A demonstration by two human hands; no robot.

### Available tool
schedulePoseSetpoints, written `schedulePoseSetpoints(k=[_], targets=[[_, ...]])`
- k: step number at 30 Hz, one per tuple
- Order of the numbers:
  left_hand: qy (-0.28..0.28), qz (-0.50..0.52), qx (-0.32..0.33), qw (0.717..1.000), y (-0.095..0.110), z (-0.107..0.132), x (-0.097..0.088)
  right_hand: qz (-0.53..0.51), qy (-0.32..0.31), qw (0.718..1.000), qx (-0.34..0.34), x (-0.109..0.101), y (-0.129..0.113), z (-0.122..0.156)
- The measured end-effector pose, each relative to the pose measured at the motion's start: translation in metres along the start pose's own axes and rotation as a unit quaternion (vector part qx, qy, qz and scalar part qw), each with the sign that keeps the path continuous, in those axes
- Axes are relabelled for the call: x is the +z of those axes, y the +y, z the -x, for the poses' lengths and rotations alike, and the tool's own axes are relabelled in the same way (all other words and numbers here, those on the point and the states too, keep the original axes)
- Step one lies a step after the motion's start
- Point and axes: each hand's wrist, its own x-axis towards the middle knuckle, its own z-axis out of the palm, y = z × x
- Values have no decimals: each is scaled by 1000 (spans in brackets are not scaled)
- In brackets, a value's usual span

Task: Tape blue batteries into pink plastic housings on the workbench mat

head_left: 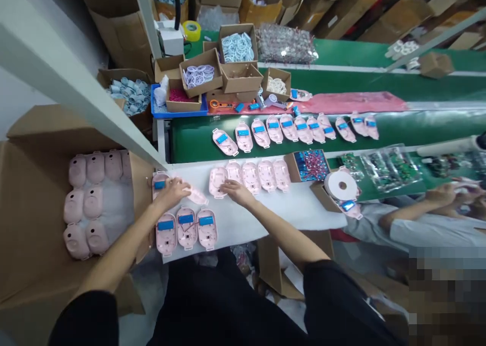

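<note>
We find the pale pink, oblong plastic shell (198, 196) at the fingertips of the left hand (173, 190), lying aslant between the two hands; the left hand grasps it by its near-left end, fingers bent. The right hand (236, 191) has its fingertips on the lower right edge of a pale pink, open, rounded plastic tray-like half (217, 179); we cannot tell whether it grips that piece or only touches it.

Under and left of the left hand we note a pink shell with a blue block (159, 184), partly hidden; nearer the body, below the left hand, three pink open shells (187, 237) stand in a row, each bearing a blue rectangular block; all rest on a white-covered bench (299, 204). Beyond and right of the right hand we record four pink shells side by side (266, 176); then a small cardboard box of blue blocks with red wires (312, 165) and a white, flat, round roll (341, 185).

Ahead of both hands, a green belt (192, 146) carries a row of pink shells with blue blocks (286, 127); far left of the left hand, a large brown cardboard carton (30, 204) holds pink rounded shells (94, 169); far right of the right hand, a co-worker's hand (440, 195) shows.
</note>
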Motion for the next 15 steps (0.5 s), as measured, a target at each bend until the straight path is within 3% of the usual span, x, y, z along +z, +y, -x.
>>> schedulePoseSetpoints(k=[2, 5, 9, 12, 15], targets=[[-17, -3, 4, 1000, 1, -54, 13, -13, -24, 1000, 10, 10, 14, -15], [-26, 1, -3, 1000, -7, -91, 31, -18, -28, 999, 27, 20, 28, -24], [-18, 15, -5, 1000, -13, -102, 50, 42, -31, 999, 11, 27, 38, -24], [4, 28, -4, 1000, 1, -99, 58, 93, -31, 995, -17, 33, 34, -15], [37, 44, -6, 998, 19, -81, 59, 135, 24, 990, -31, 42, 16, -3]])
